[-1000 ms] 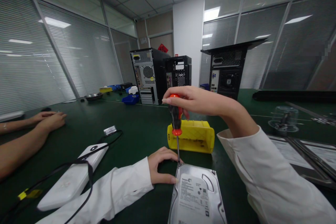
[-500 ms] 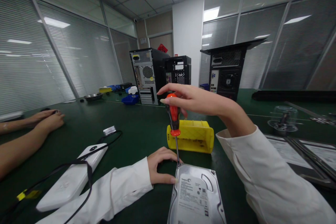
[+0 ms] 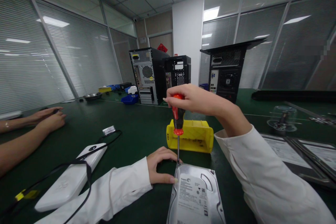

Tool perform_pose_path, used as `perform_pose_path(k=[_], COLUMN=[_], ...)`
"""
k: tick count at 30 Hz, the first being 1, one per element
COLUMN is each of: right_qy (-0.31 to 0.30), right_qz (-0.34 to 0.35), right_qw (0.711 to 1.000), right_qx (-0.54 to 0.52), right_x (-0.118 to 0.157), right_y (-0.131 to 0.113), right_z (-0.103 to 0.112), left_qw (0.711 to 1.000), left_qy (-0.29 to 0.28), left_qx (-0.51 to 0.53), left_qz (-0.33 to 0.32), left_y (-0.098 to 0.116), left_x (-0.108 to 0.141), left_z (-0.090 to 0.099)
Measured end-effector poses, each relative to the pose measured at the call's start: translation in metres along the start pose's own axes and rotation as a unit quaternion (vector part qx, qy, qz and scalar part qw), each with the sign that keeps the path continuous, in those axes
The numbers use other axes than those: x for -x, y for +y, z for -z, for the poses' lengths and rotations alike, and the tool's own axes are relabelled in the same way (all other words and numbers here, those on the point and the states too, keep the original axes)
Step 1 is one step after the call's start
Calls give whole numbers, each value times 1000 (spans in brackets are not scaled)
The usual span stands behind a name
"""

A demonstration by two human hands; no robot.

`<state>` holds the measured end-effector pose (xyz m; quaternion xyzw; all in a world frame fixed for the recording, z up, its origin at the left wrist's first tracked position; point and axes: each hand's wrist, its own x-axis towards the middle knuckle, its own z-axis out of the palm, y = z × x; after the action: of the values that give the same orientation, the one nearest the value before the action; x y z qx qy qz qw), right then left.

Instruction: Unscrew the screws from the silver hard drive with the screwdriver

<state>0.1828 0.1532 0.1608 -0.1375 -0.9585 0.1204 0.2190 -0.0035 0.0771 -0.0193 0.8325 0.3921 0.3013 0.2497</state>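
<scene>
A silver hard drive lies label up on the green table in front of me. My left hand grips its far left corner, thumb at the left edge and fingers curled behind. From above, my right hand is wrapped round the handle of a red-and-black screwdriver. The screwdriver stands nearly upright, its tip at the drive's far left corner; the screw there is too small to make out. Just behind the drive, a yellow bin rests on its side with small dark bits inside.
A white power bank with a black cable lies at left, partly beside my sleeve. Another person's hands are at the far left. Computer cases stand at the back. More drives and a clear tub are at right.
My right hand has closed its fingers more tightly round the screwdriver handle. The handle has swung slightly right and is more upright. My left hand and the drive stay put.
</scene>
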Motion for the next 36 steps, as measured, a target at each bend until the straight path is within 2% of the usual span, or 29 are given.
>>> perform_pose_path(k=[7,16,22,29,34,36], right_qy=[-12,-91,-63,-75,-64,-66], right_qz=[-13,-3,75,4,63,66], right_qw=[1000,979,989,994,994,994], right_qx=[-4,-180,-108,-77,-60,-57], right_x=[0,4,0,4,0,-1], right_y=[1,-3,-5,-7,-6,-6], right_z=[-1,1,2,7,6,5], left_qw=[1000,1000,1000,1000,1000,1000], left_qy=[-1,-2,-9,-1,0,0], left_qx=[-4,-15,-12,-5,-1,-3], left_qz=[-6,-1,13,12,1,0], left_y=[1,-3,1,-1,-1,0], left_x=[-1,0,-1,0,0,-1], left_z=[-1,-1,1,0,0,0])
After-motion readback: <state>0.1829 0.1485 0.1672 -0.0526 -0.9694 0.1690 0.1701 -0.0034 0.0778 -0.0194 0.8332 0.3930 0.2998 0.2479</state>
